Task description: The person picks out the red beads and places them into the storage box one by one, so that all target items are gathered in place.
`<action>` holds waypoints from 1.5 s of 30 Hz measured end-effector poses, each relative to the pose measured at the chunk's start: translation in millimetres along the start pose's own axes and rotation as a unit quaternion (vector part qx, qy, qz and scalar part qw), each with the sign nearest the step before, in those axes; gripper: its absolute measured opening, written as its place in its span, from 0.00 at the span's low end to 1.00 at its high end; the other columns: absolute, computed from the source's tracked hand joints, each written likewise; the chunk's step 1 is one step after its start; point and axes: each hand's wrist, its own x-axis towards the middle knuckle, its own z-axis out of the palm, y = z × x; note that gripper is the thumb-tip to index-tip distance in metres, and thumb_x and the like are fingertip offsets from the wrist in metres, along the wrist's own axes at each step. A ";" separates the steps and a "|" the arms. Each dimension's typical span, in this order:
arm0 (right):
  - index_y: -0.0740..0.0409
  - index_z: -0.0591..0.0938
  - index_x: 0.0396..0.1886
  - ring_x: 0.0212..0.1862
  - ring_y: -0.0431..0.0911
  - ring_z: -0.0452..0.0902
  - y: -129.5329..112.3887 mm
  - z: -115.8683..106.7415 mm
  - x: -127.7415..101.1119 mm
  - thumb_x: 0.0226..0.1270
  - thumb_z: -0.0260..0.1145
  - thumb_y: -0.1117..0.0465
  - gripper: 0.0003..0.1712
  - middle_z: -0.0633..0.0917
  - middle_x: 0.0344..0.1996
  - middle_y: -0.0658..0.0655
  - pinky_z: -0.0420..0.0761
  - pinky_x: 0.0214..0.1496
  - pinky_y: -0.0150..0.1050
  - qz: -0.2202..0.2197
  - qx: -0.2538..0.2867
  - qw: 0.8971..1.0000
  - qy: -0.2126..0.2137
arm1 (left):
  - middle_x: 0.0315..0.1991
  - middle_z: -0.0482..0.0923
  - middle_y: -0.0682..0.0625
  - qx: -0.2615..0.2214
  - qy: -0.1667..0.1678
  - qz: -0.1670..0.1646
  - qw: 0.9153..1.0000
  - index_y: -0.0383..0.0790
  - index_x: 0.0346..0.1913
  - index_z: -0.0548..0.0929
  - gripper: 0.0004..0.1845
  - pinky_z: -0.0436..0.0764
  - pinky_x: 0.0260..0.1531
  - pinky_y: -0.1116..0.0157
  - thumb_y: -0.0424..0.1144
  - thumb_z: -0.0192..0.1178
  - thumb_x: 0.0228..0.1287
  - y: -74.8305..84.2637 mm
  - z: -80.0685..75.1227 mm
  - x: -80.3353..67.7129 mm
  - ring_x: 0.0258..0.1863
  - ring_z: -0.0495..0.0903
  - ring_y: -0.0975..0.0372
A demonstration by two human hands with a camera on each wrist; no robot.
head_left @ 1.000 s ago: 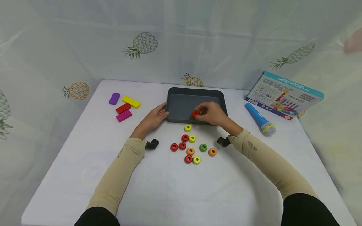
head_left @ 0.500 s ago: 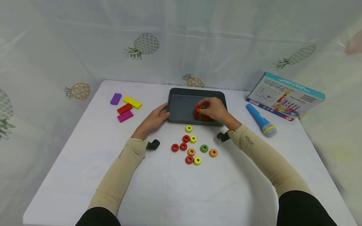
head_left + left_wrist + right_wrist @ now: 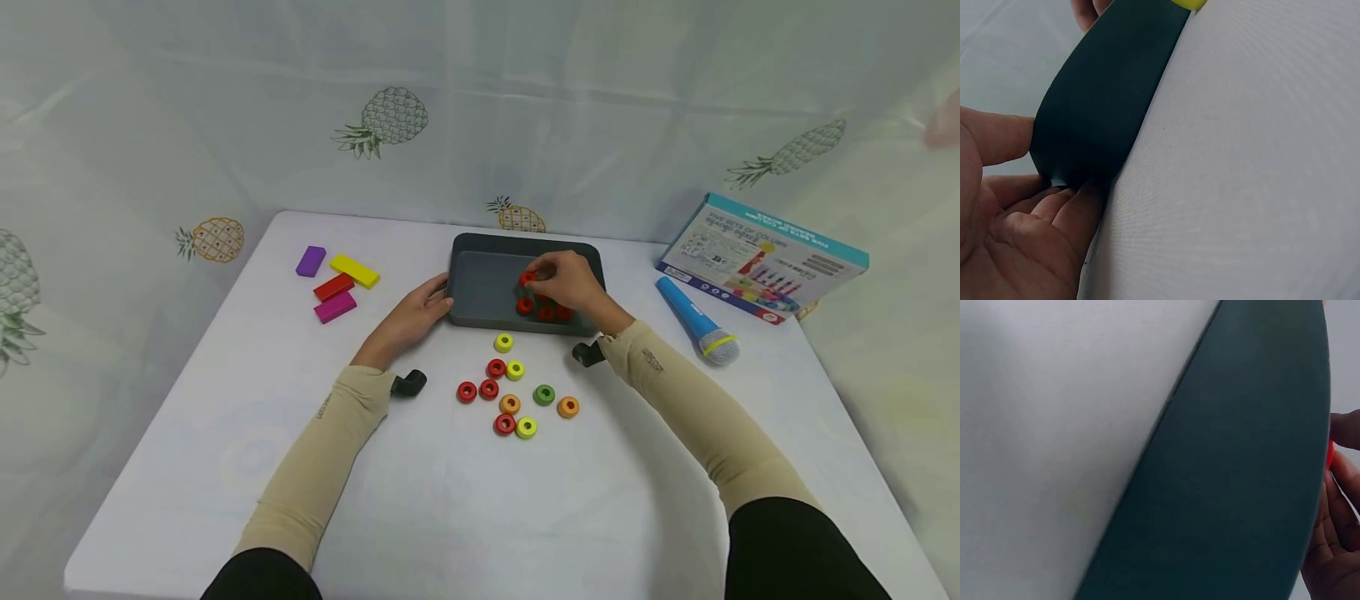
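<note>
We look mid-placing here, our right hand (image 3: pixel 567 281) pinching a red ring (image 3: pixel 528 277), fingers parted only its width, in or just above the tray (image 3: pixel 480 279), other reds (image 3: pixel 526 307) nearer us than those fingertips, our left hand (image 3: pixel 411 317) gripping the tray's side, and a gentle release seems called for.

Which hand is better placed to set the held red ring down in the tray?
Probably the right hand: it pinches the red ring over the tray, near other red rings. The left hand holds the tray's left side.
</note>
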 end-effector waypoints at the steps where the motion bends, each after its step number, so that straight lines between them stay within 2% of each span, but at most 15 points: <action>1: 0.59 0.87 0.51 0.46 0.52 0.83 -0.1 -0.2 0.5 0.64 0.74 0.59 0.17 0.88 0.44 0.62 0.83 0.49 0.48 0.001 0.002 1.000 -0.002 | 0.81 0.55 0.51 0.000 0.000 -0.001 1.000 0.55 0.82 0.52 0.35 0.59 0.79 0.54 0.47 0.52 0.79 0.2 -0.1 -0.1 0.77 0.63 0.58; 7: 0.61 0.86 0.53 0.46 0.53 0.84 -1.3 1.8 4.5 0.65 0.73 0.60 0.18 0.88 0.46 0.63 0.84 0.47 0.47 -0.001 -0.004 1.000 -0.011 | 0.81 0.55 0.51 0.004 0.001 0.000 1.000 0.55 0.82 0.52 0.35 0.57 0.79 0.54 0.46 0.52 0.79 1.0 -1.3 -0.7 0.77 0.63 0.57; 14: 0.61 0.86 0.53 0.46 0.52 0.83 -1.2 5.3 10.3 0.65 0.73 0.60 0.18 0.88 0.47 0.62 0.83 0.47 0.47 0.028 -0.011 1.000 -0.009 | 0.81 0.56 0.50 -0.008 -0.005 0.003 1.000 0.54 0.82 0.52 0.35 0.58 0.79 0.55 0.45 0.53 0.79 0.9 -1.5 -0.1 0.77 0.63 0.57; 17: 0.61 0.86 0.53 0.49 0.53 0.83 1.0 6.5 12.1 0.66 0.72 0.59 0.18 0.88 0.49 0.62 0.83 0.51 0.48 0.036 -0.018 0.999 -0.013 | 0.81 0.56 0.50 -0.016 -0.006 0.007 1.000 0.53 0.82 0.52 0.35 0.59 0.79 0.55 0.45 0.53 0.79 1.4 -1.1 -0.2 0.77 0.63 0.57; 23: 0.62 0.85 0.55 0.53 0.55 0.82 6.7 8.9 9.4 0.68 0.70 0.60 0.18 0.87 0.52 0.64 0.83 0.57 0.51 0.045 -0.031 0.998 -0.023 | 0.81 0.54 0.51 -0.004 -0.011 -0.001 1.000 0.55 0.82 0.52 0.35 0.59 0.78 0.55 0.47 0.53 0.78 1.3 0.8 -0.2 0.78 0.62 0.57; 36: 0.62 0.84 0.56 0.51 0.55 0.83 7.1 8.2 9.6 0.67 0.70 0.60 0.19 0.86 0.51 0.64 0.83 0.55 0.51 0.017 -0.025 0.999 -0.017 | 0.81 0.56 0.49 -0.022 -0.004 0.018 1.000 0.51 0.82 0.52 0.35 0.61 0.77 0.57 0.46 0.53 0.78 -5.1 -0.8 1.2 0.77 0.63 0.57; 45: 0.61 0.83 0.58 0.52 0.55 0.83 7.8 -0.3 -4.3 0.66 0.72 0.60 0.22 0.85 0.54 0.64 0.84 0.55 0.51 0.004 -0.006 1.000 -0.006 | 0.81 0.56 0.49 -0.017 -0.006 0.012 1.000 0.51 0.82 0.52 0.35 0.61 0.78 0.56 0.45 0.53 0.78 -2.1 -0.9 1.7 0.77 0.63 0.57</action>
